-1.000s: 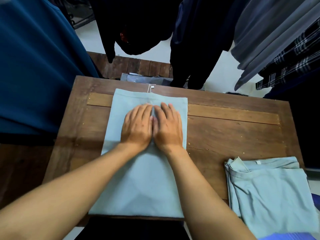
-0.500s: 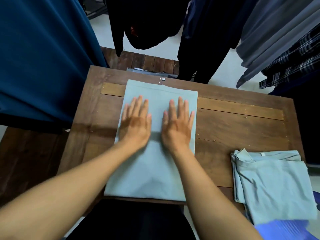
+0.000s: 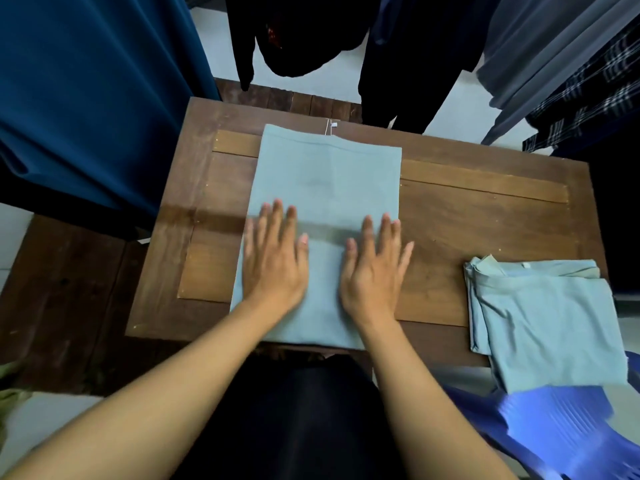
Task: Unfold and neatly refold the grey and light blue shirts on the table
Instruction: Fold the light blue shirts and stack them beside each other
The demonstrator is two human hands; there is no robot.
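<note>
A light blue shirt [image 3: 325, 174] lies folded into a long flat rectangle down the middle of the wooden table [image 3: 485, 216], a small tag at its far edge. My left hand [image 3: 273, 261] rests flat on its near left part, fingers spread. My right hand [image 3: 374, 268] lies flat on its near right part, fingers reaching the shirt's right edge. Neither hand grips the cloth. A second pale blue-grey shirt [image 3: 550, 320], loosely folded, sits at the table's near right corner and hangs over the edge.
Dark garments [image 3: 301, 32] hang above the table's far side, a blue cloth [image 3: 90, 98] at the left, grey and checked clothes [image 3: 568, 64] at the right. A blue plastic chair [image 3: 561, 427] stands at the near right, under the second shirt.
My two hands started together at the shirt's middle, then slid apart and back toward me, flat on the cloth. The view shifted, so the table sits lower in the frame.
</note>
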